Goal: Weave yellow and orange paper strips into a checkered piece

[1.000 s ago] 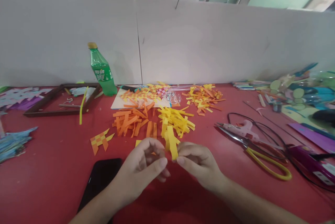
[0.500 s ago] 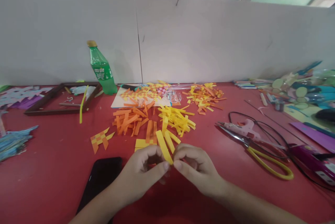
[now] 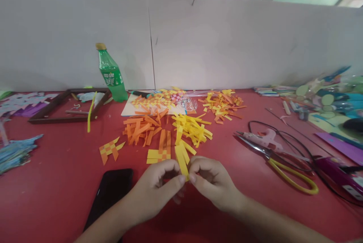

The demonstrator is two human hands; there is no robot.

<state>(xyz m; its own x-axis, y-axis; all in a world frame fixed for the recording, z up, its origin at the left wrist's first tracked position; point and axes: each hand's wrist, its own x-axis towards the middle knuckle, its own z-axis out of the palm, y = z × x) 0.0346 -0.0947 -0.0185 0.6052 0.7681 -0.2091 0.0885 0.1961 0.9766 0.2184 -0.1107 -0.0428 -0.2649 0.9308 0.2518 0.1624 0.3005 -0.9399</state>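
Note:
Yellow paper strips [image 3: 182, 158] stand upright between my two hands, pinched at their lower ends. My left hand [image 3: 161, 184] closes thumb and fingers on them from the left. From the right, the fingertips of my right hand [image 3: 211, 180] press at the same lower end. Just beyond my left fingers lies a partly woven piece [image 3: 159, 155] of yellow and orange strips. Behind it are a pile of orange strips [image 3: 141, 127] and a pile of yellow strips [image 3: 194, 128]. A finished-looking woven paper fish [image 3: 110, 150] lies to the left.
A black phone [image 3: 112, 193] lies by my left forearm. To the right are yellow-handled scissors [image 3: 293, 176], a pink glue gun [image 3: 265, 139] and a black cord. A green bottle [image 3: 112, 76] and a wooden frame [image 3: 58, 120] stand near the white partition [image 3: 227, 42].
The yellow strips between my hands have come closer together, the front one swinging right to overlap the other. Both hands keep their pinch and have shifted very slightly.

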